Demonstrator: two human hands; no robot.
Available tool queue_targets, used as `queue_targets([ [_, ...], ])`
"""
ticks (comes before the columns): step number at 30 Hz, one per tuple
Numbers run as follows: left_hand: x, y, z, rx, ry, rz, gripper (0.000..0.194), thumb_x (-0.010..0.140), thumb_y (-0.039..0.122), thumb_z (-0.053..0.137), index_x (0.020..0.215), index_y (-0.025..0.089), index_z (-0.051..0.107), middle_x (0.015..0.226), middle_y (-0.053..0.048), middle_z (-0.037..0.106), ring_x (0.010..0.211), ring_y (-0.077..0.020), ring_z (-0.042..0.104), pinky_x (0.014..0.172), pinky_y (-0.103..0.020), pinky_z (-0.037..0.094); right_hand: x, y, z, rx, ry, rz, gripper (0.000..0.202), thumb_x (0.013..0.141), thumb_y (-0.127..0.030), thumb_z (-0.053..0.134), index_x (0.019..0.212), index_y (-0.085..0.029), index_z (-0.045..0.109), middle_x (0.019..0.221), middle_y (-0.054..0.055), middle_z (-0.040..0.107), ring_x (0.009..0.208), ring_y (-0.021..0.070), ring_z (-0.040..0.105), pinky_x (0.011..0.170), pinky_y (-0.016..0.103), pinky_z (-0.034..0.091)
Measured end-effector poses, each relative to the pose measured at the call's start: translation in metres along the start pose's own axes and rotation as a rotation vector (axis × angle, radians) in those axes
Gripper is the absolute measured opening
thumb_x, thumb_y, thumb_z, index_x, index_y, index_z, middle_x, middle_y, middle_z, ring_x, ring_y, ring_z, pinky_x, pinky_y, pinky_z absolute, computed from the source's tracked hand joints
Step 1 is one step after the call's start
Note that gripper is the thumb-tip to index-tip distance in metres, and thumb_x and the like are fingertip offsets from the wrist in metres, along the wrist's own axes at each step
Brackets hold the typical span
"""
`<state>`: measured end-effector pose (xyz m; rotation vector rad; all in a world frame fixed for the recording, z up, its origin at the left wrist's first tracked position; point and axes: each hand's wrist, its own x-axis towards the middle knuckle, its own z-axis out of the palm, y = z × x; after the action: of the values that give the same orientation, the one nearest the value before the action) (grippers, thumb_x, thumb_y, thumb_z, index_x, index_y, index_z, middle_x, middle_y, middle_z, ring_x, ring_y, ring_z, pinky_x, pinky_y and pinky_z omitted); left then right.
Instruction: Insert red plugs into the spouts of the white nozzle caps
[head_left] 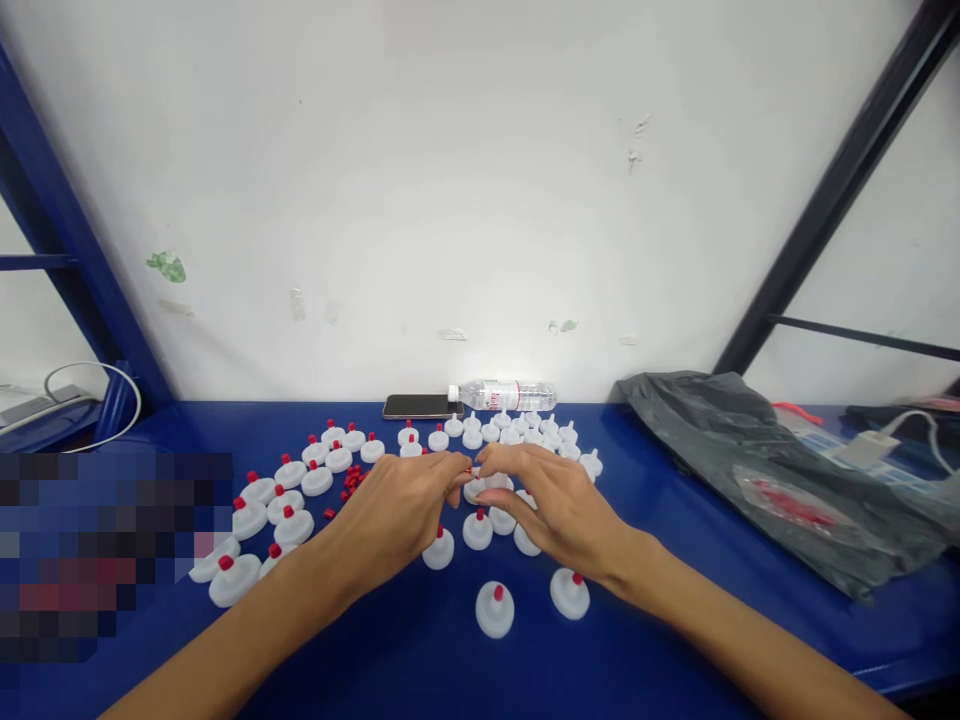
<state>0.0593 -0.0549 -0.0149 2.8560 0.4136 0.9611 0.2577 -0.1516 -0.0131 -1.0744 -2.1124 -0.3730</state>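
My left hand (pixel 401 497) is closed, its thumb and fingertips pinched round a small red tip cap (pixel 470 470). Facing it, my right hand (pixel 562 505) curls thumb and fingers about a white nozzle lid (pixel 495 483), whose spout points at the red tip cap. Both hands meet just above the table, and the fingers partly hide the two pieces. Under and in front of them stand red-tipped white lids, among them one near the front (pixel 495 612) and another to its right (pixel 570 595). Loose red tip caps (pixel 352 482) lie in a pile beside my left hand.
Behind my hands cluster several white lids with bare spouts (pixel 551 435). Many red-tipped lids (pixel 292 527) spread to the left. A phone (pixel 420 406) and a plastic bottle (pixel 517 395) lie along the wall. A dark grey bag (pixel 697 440) covers the right side of the blue table (pixel 675 590).
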Motion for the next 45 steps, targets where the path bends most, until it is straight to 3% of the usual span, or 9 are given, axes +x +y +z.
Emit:
queue_targets([
  [14, -0.004, 0.005, -0.002, -0.091, -0.091, -0.055, 0.022, 0.073, -0.001, 0.044, 0.074, 0.018, 0.055, 0.062, 0.005, 0.061, 0.052, -0.0096, 0.051, 0.055, -0.023, 0.033, -0.001, -0.007, 0.001, -0.127, 0.014, -0.139, 0.012, 0.103, -0.02, 0.053, 0.115, -0.019, 0.055, 0.105, 0.008, 0.071, 0.097, 0.0172, 0.069, 0.087, 0.032, 0.058],
  [17, 0.002, 0.003, -0.006, -0.072, -0.111, -0.088, 0.021, 0.082, 0.003, 0.046, 0.076, 0.018, 0.059, 0.064, 0.003, 0.063, 0.054, -0.0109, 0.053, 0.055, -0.025, 0.033, 0.001, -0.004, 0.001, -0.034, -0.065, -0.013, 0.015, 0.104, -0.029, 0.053, 0.117, -0.022, 0.054, 0.107, 0.004, 0.073, 0.094, 0.0144, 0.07, 0.085, 0.028, 0.057],
  [20, 0.009, 0.001, -0.014, -0.151, -0.1, -0.186, 0.026, 0.098, 0.021, 0.046, 0.083, 0.02, 0.067, 0.071, 0.002, 0.068, 0.061, -0.0121, 0.058, 0.06, -0.026, 0.038, 0.006, 0.003, -0.005, 0.045, -0.188, 0.18, 0.028, 0.104, -0.042, 0.052, 0.126, -0.025, 0.053, 0.111, 0.002, 0.073, 0.093, 0.0144, 0.07, 0.083, 0.027, 0.055],
  [24, 0.011, -0.004, -0.023, -0.156, -0.067, -0.265, 0.022, 0.098, 0.029, 0.052, 0.101, 0.026, 0.073, 0.094, 0.0, 0.075, 0.079, -0.0149, 0.066, 0.07, -0.027, 0.045, 0.013, 0.024, -0.03, -0.085, -0.14, 0.356, 0.032, 0.107, -0.042, 0.038, 0.114, -0.024, 0.064, 0.108, 0.004, 0.075, 0.097, 0.0198, 0.07, 0.085, 0.032, 0.051],
  [27, 0.008, -0.009, -0.026, -0.058, -0.209, -0.254, 0.022, 0.095, 0.027, 0.053, 0.099, 0.027, 0.075, 0.096, 0.0, 0.075, 0.079, -0.0171, 0.066, 0.07, -0.03, 0.045, 0.014, 0.049, -0.053, -0.264, -0.23, 0.618, 0.033, 0.105, -0.044, 0.04, 0.106, -0.023, 0.066, 0.081, 0.002, 0.075, 0.072, 0.0193, 0.069, 0.07, 0.03, 0.046],
  [30, 0.005, -0.01, -0.024, -0.019, -0.32, -0.217, 0.021, 0.092, 0.027, 0.053, 0.092, 0.027, 0.074, 0.093, 0.0, 0.075, 0.08, -0.0187, 0.066, 0.069, -0.031, 0.045, 0.008, 0.072, -0.072, -0.358, -0.374, 0.778, 0.032, 0.101, -0.044, 0.044, 0.1, -0.023, 0.069, 0.07, 0.003, 0.073, 0.067, 0.0208, 0.068, 0.065, 0.03, 0.043],
  [37, 0.002, -0.007, -0.018, 0.009, -0.355, -0.191, 0.021, 0.09, 0.026, 0.053, 0.091, 0.026, 0.073, 0.088, -0.002, 0.075, 0.083, -0.0203, 0.067, 0.074, -0.032, 0.047, -0.013, 0.087, -0.08, -0.218, -0.689, 0.9, 0.012, 0.08, -0.037, 0.072, 0.082, -0.025, 0.074, 0.061, -0.001, 0.071, 0.054, 0.0181, 0.067, 0.054, 0.026, 0.043],
  [41, 0.004, -0.013, -0.02, 0.033, -0.324, -0.218, 0.026, 0.093, 0.027, 0.05, 0.102, 0.027, 0.074, 0.095, -0.003, 0.076, 0.088, -0.0216, 0.069, 0.075, -0.033, 0.048, -0.014, 0.087, -0.074, -0.225, -0.722, 0.926, 0.002, 0.075, -0.023, 0.072, 0.073, -0.023, 0.072, 0.06, -0.001, 0.07, 0.056, 0.0182, 0.068, 0.055, 0.025, 0.042],
  [45, 0.008, -0.025, -0.029, 0.188, -0.228, -0.299, 0.033, 0.097, 0.028, 0.04, 0.101, 0.024, 0.073, 0.097, -0.005, 0.074, 0.089, -0.0234, 0.068, 0.073, -0.034, 0.047, -0.009, 0.085, -0.078, -0.226, -0.678, 0.861, 0.008, 0.079, -0.029, 0.07, 0.073, -0.024, 0.071, 0.073, 0.001, 0.074, 0.067, 0.02, 0.07, 0.06, 0.028, 0.043],
])
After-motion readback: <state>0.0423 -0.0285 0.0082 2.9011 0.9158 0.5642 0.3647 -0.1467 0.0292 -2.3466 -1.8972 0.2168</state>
